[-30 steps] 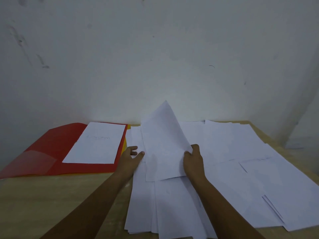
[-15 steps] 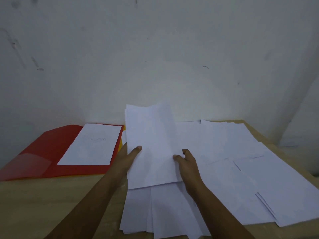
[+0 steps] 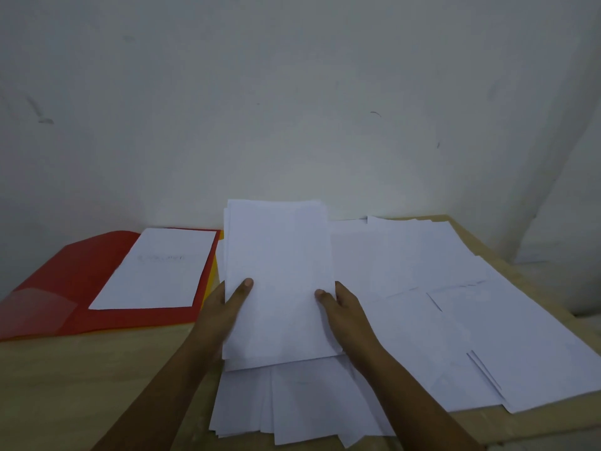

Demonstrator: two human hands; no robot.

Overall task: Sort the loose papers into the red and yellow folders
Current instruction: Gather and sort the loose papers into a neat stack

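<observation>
Both hands hold a small stack of white sheets (image 3: 279, 281) lifted above the loose papers (image 3: 422, 320) spread over the wooden surface (image 3: 81, 385). The left hand (image 3: 224, 307) grips its left edge, thumb on top; the right hand (image 3: 344, 310) grips its right edge. At far left lies the open red folder (image 3: 78, 275) holding one sheet (image 3: 156, 271), a yellow folder (image 3: 213, 275) edge showing beneath it.

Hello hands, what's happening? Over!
Both hands, left and right, hold a paper sheaf raised. Red folder open, one sheet inside. Nothing blocking.

Head-worn view, forward and down
</observation>
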